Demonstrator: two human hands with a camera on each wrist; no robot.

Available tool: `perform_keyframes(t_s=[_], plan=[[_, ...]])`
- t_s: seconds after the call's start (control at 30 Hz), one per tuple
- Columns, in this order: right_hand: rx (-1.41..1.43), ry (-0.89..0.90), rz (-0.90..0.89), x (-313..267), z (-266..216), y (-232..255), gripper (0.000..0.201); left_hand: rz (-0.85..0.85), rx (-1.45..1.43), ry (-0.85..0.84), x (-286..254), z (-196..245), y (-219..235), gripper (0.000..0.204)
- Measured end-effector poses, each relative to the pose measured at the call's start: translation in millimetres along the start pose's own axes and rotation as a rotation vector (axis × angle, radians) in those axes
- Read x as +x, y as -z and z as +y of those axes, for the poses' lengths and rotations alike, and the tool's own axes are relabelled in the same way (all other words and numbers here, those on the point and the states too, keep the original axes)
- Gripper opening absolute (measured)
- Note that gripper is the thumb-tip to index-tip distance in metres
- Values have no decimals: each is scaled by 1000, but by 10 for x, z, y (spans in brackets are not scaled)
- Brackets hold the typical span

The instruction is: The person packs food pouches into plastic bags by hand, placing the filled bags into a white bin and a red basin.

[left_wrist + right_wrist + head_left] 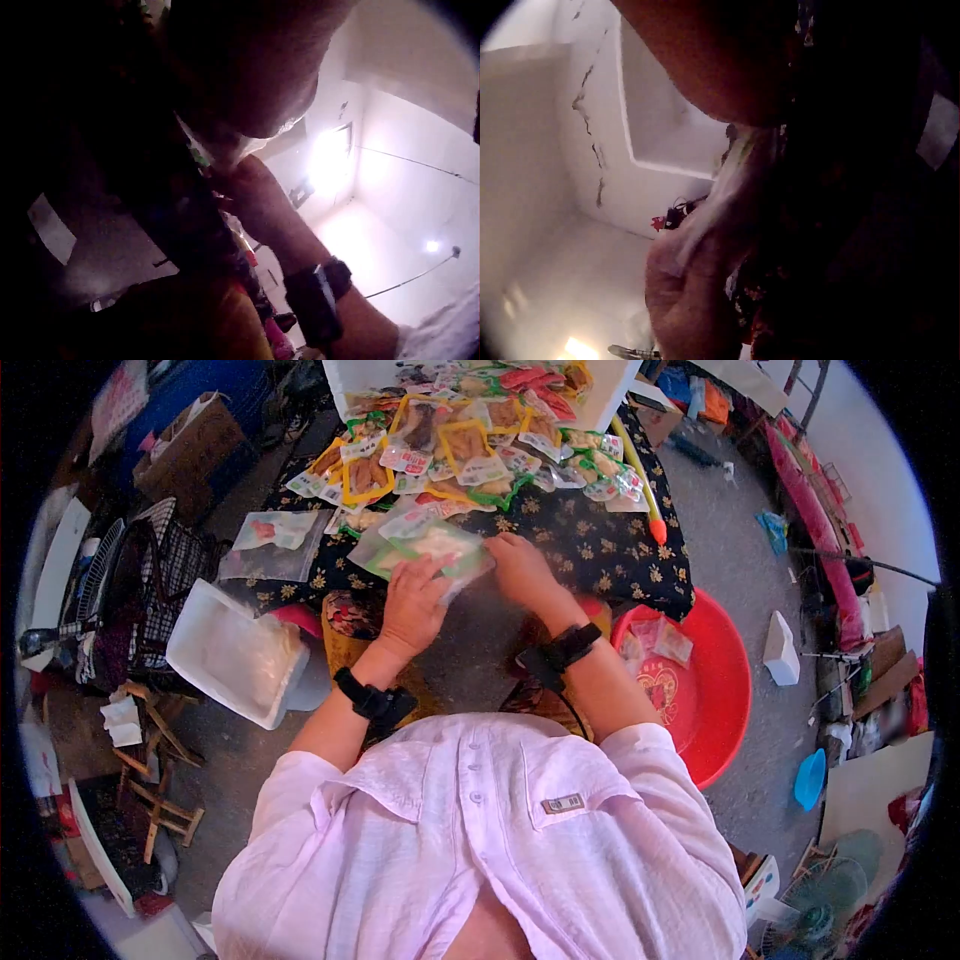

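A clear plastic bag [425, 548] with green print and pale contents lies over the near side of the dark floral cloth [340, 565]. My left hand [418, 598] grips its near side, fingers spread across the top. At the bag's right corner, my right hand [525, 572] pinches the edge with curled fingers. The right wrist view shows the bag's thin edge [718, 199] stretched between both hands, with the left hand [694, 289] below. My right hand [244, 187] meets the bag in the left wrist view. Just beyond lies a heap of food packets [465, 445].
A white foam box [345, 385] backs the heap. A flat clear bag [270, 550] lies left on the cloth. White tub [225, 650] stands at lower left, red basin [715, 690] with packets at right. An orange-tipped yellow stick [640, 475] lies along the cloth's right side.
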State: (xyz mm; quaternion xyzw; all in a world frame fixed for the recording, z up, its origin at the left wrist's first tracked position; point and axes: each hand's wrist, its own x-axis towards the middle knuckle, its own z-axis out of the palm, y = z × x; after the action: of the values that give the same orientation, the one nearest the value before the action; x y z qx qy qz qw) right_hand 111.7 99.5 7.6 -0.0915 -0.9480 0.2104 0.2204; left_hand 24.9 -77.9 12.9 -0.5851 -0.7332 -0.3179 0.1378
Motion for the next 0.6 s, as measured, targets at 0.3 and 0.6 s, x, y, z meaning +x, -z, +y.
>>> perform_keyframes(t_s=[0.3,0.6], plan=[[196,108,174,240,-296,647,9,69,-492,213,225,46,620,19],[407,2,22,-21,-628,1309,9,-88,-1273,544,214,203,854,23]])
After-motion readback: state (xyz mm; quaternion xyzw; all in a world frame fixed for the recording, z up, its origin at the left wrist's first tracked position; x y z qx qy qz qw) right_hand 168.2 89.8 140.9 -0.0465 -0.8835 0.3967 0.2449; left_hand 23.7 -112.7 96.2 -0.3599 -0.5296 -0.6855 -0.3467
